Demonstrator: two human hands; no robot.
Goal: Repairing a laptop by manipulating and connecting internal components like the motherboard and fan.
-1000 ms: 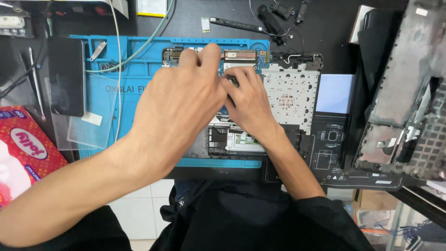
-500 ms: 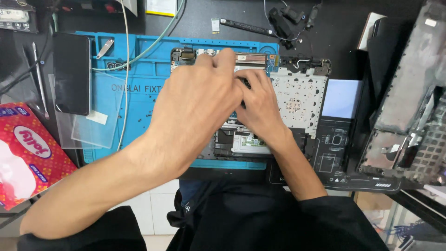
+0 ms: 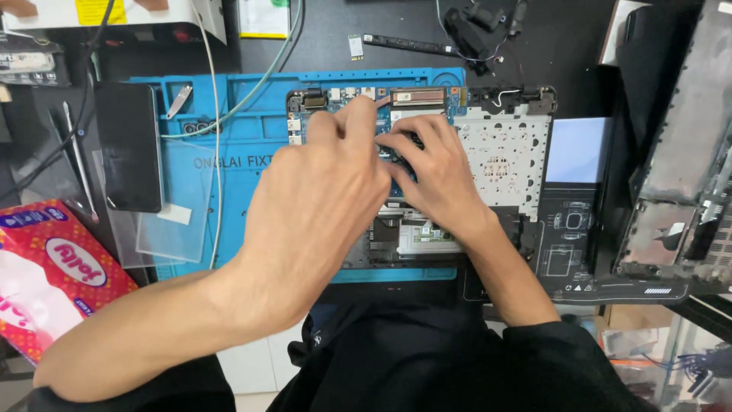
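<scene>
An opened laptop chassis [image 3: 503, 156] lies on a blue repair mat [image 3: 244, 145], its blue motherboard [image 3: 427, 98] exposed at the top. My left hand [image 3: 320, 191] reaches in from the lower left and covers the board's left half, fingers curled down onto it. My right hand [image 3: 438, 179] comes up from below, its bent fingertips meeting the left hand's fingertips over the middle of the board. Whatever lies between the fingertips is hidden. A copper heat pipe [image 3: 418, 97] shows just beyond the fingers.
Left of the mat lie a black phone [image 3: 128, 145], a clear glass sheet [image 3: 171, 210], a thin metal tool [image 3: 76, 156] and a red tissue pack [image 3: 53, 275]. A white cable [image 3: 216, 152] crosses the mat. A removed laptop cover [image 3: 682, 152] leans at the right.
Both hands stay on the same spot of the motherboard, with only small finger shifts. The view has drifted slightly.
</scene>
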